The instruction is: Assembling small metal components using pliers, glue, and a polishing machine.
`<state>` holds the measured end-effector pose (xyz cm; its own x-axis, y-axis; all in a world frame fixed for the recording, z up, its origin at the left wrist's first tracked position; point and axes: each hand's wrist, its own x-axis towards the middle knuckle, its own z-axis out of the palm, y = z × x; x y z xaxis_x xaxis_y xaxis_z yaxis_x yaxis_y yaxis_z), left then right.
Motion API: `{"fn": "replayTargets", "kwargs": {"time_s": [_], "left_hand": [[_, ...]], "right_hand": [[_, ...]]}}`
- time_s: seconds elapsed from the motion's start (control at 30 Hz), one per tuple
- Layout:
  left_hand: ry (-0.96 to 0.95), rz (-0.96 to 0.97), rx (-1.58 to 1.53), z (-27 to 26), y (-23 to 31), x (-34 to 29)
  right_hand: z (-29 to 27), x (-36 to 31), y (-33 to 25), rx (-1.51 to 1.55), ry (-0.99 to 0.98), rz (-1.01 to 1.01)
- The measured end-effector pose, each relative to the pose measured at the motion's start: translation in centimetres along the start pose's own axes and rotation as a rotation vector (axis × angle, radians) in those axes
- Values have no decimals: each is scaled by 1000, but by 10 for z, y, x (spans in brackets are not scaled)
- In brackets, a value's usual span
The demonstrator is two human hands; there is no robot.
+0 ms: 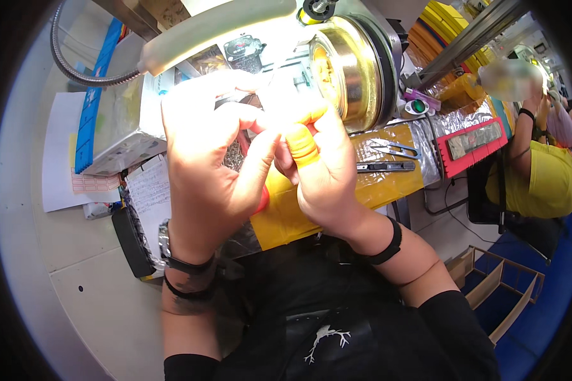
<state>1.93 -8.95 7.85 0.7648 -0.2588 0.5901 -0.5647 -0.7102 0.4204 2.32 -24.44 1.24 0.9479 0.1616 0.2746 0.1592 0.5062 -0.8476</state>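
Note:
My left hand (200,152) and my right hand (327,174) meet above the bench under a glaring lamp. Thumb and fingers of each are pinched together, the tips almost touching. Whatever lies between them is too small or too washed out to make out. A yellow covering (302,145) wraps my right thumb. Just beyond the right hand stands a large shiny gold drum (359,73). Beside that hand, a black cutter knife (386,167) and small metal snips (394,148) lie on a yellow sheet (286,219).
A tube-shaped lamp (219,38) on a flexible metal hose (76,77) hangs over the bench. At left are a white box (124,143) and written papers (149,197). A red tray (470,146) lies to the right. Another person in a yellow top (540,181) sits beyond it.

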Motion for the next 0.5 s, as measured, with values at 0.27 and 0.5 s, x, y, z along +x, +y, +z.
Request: {"fn": "replayTargets", "kwargs": {"time_s": [0.27,0.5], "left_hand": [[95,-188,20,11,32,-16],[134,-119,-236,24,4,-12]], "right_hand": [[-6,-8,-32,205,-22,193],[-78,-26,-101,-522,60,-28]]}}
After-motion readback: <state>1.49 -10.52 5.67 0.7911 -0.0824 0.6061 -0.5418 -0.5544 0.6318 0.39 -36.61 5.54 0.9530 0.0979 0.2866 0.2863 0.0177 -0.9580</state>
